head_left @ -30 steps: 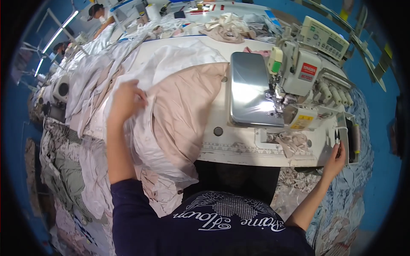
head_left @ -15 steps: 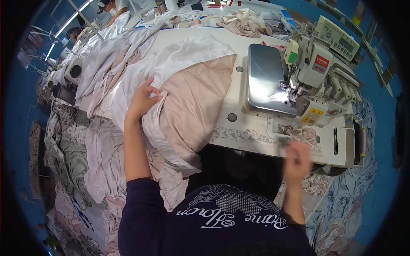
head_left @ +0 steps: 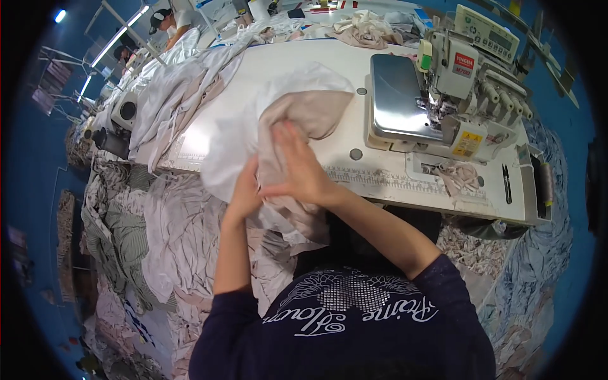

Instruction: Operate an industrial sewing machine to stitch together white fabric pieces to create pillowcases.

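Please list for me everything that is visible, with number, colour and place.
Garment: 1, white and beige, under the hands
Table: 1, white, centre
Sewing machine: 1, whitish, table's right
Metal cover: 1, silver, machine's left
Control panel: 1, cream, above machine
Snips: 1, black, table's right end
Box: 1, white, table's right end
Thread spool: 1, greyish, in that box
Scrap bundle: 1, beige, nearer than machine
Clothes pile: 1, white and beige, table's left
Cloth heaps: several, mixed pale colours, around table
Light tubes: at least 2, white, upper left
Co-worker: 1 clear, dark cap, upper left
Shirt: 1, dark blue, bottom
Left hand: 1, bare, at garment
Right hand: 1, bare, on garment
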A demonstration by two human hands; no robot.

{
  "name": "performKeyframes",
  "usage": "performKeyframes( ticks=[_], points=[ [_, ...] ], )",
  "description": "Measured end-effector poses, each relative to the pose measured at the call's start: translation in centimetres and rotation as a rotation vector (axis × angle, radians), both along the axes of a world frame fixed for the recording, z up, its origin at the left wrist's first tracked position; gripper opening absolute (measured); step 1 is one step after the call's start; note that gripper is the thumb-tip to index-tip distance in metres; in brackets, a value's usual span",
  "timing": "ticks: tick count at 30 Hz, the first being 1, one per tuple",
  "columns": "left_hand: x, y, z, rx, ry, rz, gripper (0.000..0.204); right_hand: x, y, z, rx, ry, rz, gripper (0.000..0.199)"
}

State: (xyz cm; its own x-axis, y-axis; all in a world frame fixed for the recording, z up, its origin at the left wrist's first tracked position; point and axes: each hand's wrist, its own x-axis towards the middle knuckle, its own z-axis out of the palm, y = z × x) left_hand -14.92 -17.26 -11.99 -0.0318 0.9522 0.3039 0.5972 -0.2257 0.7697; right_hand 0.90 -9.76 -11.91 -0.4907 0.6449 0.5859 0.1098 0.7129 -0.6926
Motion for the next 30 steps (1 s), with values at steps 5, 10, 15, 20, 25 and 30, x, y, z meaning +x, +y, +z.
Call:
performKeyframes(
  ticks=[5,10,15,20,25,30],
  points=[
    [1.5,-5.9,-4.3,-0.227,-1.145,-0.012,0.045,0.5,-2.4,2.7,0.46,-0.447,0.148,0.066],
    [3.1,-7.3,-8.5,-0.197,-1.856,-0.344,0.046,-1.2,-4.6,-1.1,0.643,-0.431,0.232,0.03],
    [3.7,-7.8,-12.5,-0.203,-1.882,-0.425,0.048,0.1,-6.2,-2.0,0.677,-0.117,0.255,0.017],
    [4.0,-9.1,-16.7,-0.005,-2.295,-0.552,0.041,2.1,-6.6,-3.2,0.626,-0.393,0.349,0.01],
    [1.8,-11.8,-19.3,-0.333,-1.889,-0.688,0.033,3.6,-6.0,-3.5,0.642,-0.318,0.28,0.013],
    [1.0,-13.3,-34.7,-0.497,-2.024,0.466,0.031,5.6,-5.3,-4.4,0.689,-0.319,0.17,0.016]
  ],
)
